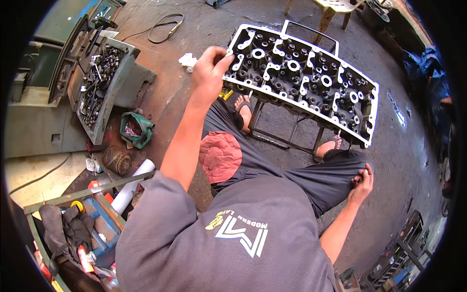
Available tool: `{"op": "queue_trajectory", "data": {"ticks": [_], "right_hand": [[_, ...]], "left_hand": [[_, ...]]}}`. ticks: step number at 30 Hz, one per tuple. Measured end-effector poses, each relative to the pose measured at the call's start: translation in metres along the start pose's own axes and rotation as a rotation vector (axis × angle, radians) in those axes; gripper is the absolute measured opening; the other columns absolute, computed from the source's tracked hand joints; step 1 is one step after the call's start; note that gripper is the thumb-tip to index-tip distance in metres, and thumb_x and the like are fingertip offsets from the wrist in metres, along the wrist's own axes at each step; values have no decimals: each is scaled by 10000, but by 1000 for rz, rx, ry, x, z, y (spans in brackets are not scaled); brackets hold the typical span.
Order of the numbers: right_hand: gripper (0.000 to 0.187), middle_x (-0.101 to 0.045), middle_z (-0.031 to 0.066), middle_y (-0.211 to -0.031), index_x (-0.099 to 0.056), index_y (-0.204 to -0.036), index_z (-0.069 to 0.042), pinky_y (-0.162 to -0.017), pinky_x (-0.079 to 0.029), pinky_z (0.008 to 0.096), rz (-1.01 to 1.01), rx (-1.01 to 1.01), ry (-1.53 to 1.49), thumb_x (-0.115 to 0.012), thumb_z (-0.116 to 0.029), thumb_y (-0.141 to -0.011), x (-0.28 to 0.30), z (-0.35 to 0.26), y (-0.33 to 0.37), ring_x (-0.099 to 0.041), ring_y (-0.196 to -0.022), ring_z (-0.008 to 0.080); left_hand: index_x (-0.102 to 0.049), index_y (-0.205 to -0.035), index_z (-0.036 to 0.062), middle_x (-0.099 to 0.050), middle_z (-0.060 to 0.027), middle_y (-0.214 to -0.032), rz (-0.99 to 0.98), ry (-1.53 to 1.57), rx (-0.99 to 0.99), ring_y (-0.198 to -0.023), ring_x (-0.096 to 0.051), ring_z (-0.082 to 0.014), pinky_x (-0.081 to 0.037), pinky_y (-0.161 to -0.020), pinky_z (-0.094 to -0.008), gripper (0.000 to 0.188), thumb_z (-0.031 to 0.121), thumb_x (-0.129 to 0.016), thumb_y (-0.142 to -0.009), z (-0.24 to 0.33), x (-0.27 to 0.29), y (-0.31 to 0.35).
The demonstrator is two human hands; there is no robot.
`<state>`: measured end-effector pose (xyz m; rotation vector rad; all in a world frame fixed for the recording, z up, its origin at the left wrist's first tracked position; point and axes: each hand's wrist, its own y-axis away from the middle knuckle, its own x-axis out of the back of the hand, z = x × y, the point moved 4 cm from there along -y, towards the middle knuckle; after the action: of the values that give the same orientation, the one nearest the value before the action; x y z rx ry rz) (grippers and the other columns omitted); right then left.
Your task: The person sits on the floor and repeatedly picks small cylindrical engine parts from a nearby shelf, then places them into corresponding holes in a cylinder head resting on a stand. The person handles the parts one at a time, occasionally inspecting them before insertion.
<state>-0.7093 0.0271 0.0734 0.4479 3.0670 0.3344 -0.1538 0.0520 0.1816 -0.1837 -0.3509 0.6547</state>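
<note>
Pale machined metal rims the dark cylinder head (318,105), which lies on a metal-framed stand (270,140) at the far side of the person's knees, its open side facing up. The left hand (211,65) is at the head's left end, fingers curled and thumb brought close to the forefinger against the rim; whether they pinch the edge or some small piece, I cannot tell. The right hand (361,184) rests on the right knee, fingers loosely bent, with nothing visible in it.

Both ends of the casting seem to reach out past the stand's legs, so a hard push or pull at the left end might tip or slide it. The left foot (244,112) and right foot (331,146) are near the stand's base in open sandals (poor cover under that much metal), so a fall could hurt them. Anything small let go over the open cavities could drop in, and grit from the stained floor (170,97) or a careless knock could mar the bright rim.
</note>
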Motion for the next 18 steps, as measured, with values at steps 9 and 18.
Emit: {"op": "queue_trajectory", "data": {"ticks": [9,18], "right_hand": [[197,-646,34,-872,-650,-1085,15,-715,-466,219,-307,236,593,-559,-59,-927,-41,15,11,-576,-796,79],[297,-585,14,-884,-579,-1214,-3,-704,-450,247,108,483,371,-555,-60,-924,7,-10,-30,-524,-766,107]], "left_hand": [[-685,-951,2,-622,-24,-804,23,-96,121,-695,-560,-91,-460,-643,-238,153,48,-685,-805,-6,40,53],[-731,-897,118,-622,-84,-989,-291,-815,-310,-1001,-578,-295,-457,-891,-395,208,210,-755,-712,2,-36,-36]]}}
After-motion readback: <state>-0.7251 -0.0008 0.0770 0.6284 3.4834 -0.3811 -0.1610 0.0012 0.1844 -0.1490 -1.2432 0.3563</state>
